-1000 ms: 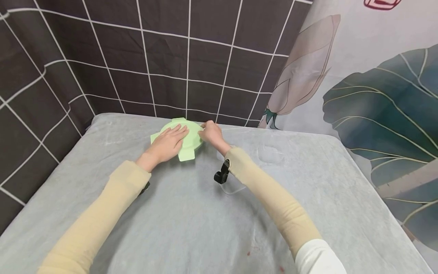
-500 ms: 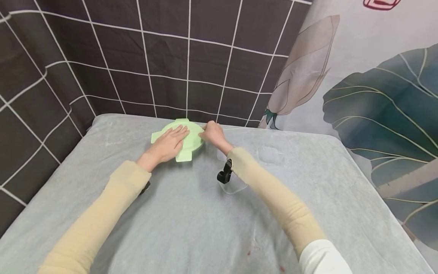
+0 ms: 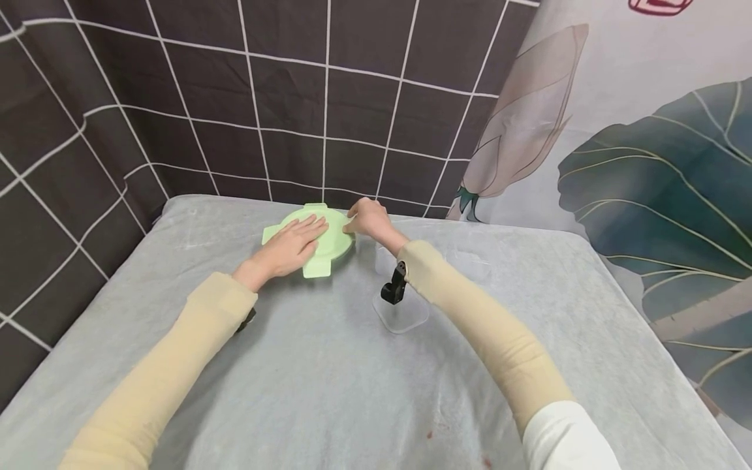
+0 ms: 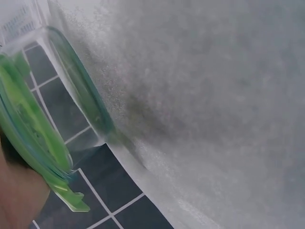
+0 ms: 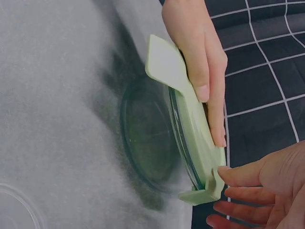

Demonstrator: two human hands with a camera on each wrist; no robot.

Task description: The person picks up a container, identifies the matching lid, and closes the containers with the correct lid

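Note:
A round glass food container (image 5: pixel 147 133) with a light green snap-on lid (image 3: pixel 333 238) sits near the table's far edge. Flaps stick out from the lid at its left, back and front; the near flap (image 3: pixel 317 267) points toward me. My left hand (image 3: pixel 288 249) lies on top of the lid with fingers extended. At the lid's right side is my right hand (image 3: pixel 370 219). In the right wrist view its thumb (image 5: pixel 240 174) touches the lid at a folded-down flap (image 5: pixel 202 194), while the other fingers are loosely bent beside it.
A clear rounded container (image 3: pixel 405 320) stands under my right wrist. More clear plastic pieces (image 3: pixel 470 264) lie to the right on the grey cloth-covered table (image 3: pixel 329 391). A dark gridded curtain (image 3: pixel 282 98) hangs directly behind the far edge.
The green lid and container have turned slightly, the near flap shifting left. My right wrist has shifted right and slightly up, uncovering more of the clear container. My left hand stays on the lid.

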